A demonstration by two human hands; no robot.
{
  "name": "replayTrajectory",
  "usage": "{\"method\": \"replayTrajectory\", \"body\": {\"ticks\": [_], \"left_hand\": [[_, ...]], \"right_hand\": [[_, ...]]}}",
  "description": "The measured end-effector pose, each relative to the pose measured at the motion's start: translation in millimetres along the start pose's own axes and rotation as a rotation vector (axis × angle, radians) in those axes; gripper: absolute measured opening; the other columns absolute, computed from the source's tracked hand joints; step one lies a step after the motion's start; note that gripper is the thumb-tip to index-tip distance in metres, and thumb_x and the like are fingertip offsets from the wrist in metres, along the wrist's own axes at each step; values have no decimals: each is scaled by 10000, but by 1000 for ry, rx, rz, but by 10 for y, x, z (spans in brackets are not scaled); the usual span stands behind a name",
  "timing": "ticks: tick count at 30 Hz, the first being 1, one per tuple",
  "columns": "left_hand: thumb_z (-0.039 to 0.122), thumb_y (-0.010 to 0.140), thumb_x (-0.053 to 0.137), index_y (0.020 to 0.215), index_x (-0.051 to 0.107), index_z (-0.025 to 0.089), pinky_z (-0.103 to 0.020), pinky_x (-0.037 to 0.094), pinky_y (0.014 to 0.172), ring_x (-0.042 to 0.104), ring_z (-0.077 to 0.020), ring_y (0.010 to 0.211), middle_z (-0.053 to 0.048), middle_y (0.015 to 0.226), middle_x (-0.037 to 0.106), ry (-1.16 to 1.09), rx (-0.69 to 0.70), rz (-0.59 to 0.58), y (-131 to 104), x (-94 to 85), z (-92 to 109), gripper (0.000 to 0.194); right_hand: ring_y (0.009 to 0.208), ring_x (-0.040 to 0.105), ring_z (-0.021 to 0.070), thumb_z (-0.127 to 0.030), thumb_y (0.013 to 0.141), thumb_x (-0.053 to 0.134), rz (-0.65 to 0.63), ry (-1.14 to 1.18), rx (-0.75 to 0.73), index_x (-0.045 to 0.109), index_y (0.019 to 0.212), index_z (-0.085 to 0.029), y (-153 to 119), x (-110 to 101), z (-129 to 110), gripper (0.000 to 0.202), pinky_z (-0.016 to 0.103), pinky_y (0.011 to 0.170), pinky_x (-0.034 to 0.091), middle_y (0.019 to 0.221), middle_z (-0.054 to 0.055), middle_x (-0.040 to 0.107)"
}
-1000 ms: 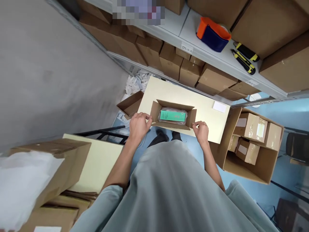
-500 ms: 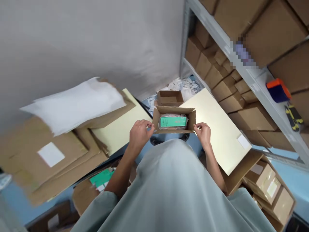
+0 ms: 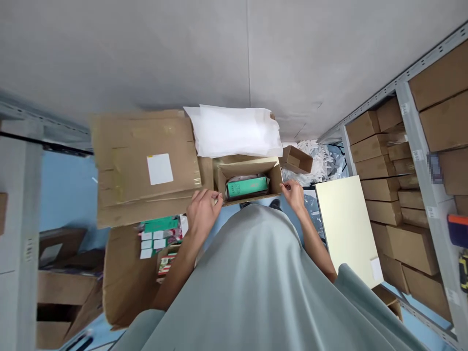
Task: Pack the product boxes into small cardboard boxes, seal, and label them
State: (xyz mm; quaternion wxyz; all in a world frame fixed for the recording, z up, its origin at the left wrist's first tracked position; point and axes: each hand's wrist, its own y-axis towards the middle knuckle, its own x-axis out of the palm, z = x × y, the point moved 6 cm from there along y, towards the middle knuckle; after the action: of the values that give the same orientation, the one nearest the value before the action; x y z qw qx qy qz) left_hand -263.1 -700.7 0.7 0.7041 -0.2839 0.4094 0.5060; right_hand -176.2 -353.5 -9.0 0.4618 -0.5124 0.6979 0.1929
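An open cardboard box [image 3: 275, 176] is held level in front of my body. Inside it lies a green carton [image 3: 247, 186] with some clear wrapping around it. My left hand [image 3: 204, 209] pinches the box at its left front corner, thumb and fingers pressed together. At the opposite corner my right hand [image 3: 293, 194] grips the right edge between thumb and fingers. White wrapping sheets [image 3: 236, 131] lie just behind the box, on top of flattened cardboard.
Flattened cardboard [image 3: 131, 146] with a white label covers the left side. Below it stands a large carton [image 3: 126, 278] with green and white packages. On the right are a cream tabletop [image 3: 345, 224], a small empty box [image 3: 298, 160], shredded paper [image 3: 320, 158] and shelves of boxes [image 3: 382, 190].
My view and body have turned left, from the shelf side toward the stacked cardboard. The held box has come along and now hangs close in front of the white sheets, still in both hands.
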Motion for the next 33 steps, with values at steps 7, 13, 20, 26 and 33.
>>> {"method": "replayTrajectory", "body": {"ticks": [7,13,20,26,33], "left_hand": [[386,1083,552,933,717,257,-496,592,1007,749,-364,1065,-154,1033,814,-42,-160,-9,65,74,-412,257],[450,1066,669,1289,769,239,-504,588,1127,737,-372,1250,-159,1299,794,-84,-211,151,576,-229,-402,323],[230,1033,642,1393,780,231,-571,501,1298,645,-378,1442,-154,1579,715,-84,-11,14,1596,-144,-261,386],[234,1025,612,1198,851,213,-562,582,1190,723,-374,1302,-156,1443,799,-44,-40,-86,1725,13,-409,296],[312,1133,476,1120,781,221,-537,579,1175,738,-358,1278,-162,1272,831,-21,-8,63,1713,-302,-133,318]], "right_hand": [[941,774,250,-304,1098,717,-108,-66,19,807,956,-207,366,68,-254,194,340,880,546,1049,94,861],[1064,740,294,-358,1146,679,58,-87,-147,818,1069,-199,709,-207,-667,225,400,1012,559,1128,133,841],[1177,694,286,-333,1216,573,-75,7,-476,812,1170,-200,1213,-93,-1588,277,395,1113,516,1189,115,795],[1171,683,288,-335,1229,548,-140,43,-541,814,1184,-197,1249,15,-1785,302,395,1101,517,1169,110,774],[1348,643,337,-278,1153,696,-165,-87,-556,767,1402,-178,1442,188,-1971,277,471,1221,534,1382,171,726]]}}
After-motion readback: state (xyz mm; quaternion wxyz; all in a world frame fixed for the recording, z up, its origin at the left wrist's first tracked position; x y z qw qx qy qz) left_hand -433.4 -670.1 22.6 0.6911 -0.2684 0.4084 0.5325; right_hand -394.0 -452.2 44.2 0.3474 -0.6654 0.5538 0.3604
